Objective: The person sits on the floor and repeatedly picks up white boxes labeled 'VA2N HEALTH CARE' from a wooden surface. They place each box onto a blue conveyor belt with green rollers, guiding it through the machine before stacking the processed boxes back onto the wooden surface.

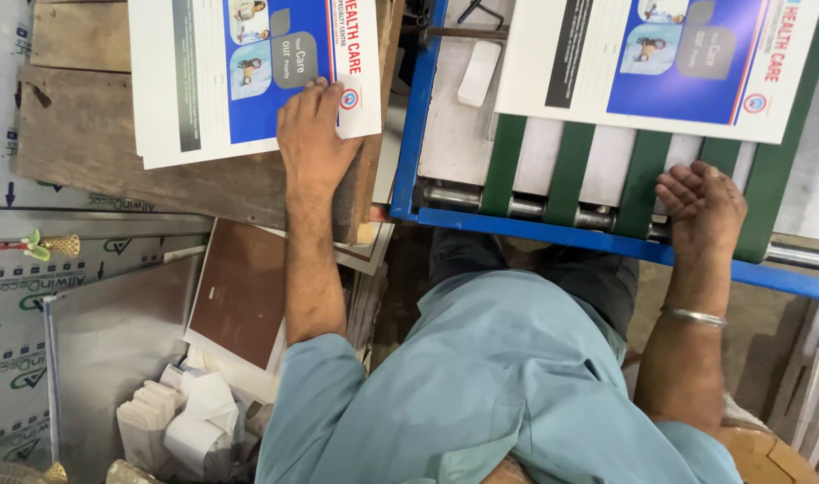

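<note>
1. Head view: I see my left hand (315,134) pressed flat and unclenched on the stack of printed sheets (239,76) lying on the wooden desk (78,134), seemingly about to lift the top one
2. My right hand (701,206) rests loosely curled on the machine's green feed belts (642,170), just below another printed sheet (660,58), grasping nothing
3. Lower left, a box (172,421) holds white paper packs

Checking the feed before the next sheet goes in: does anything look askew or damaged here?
Nothing is damaged. The printed sheet on the machine's green belts lies slightly skewed to them; the left hand presses the stack.
</note>
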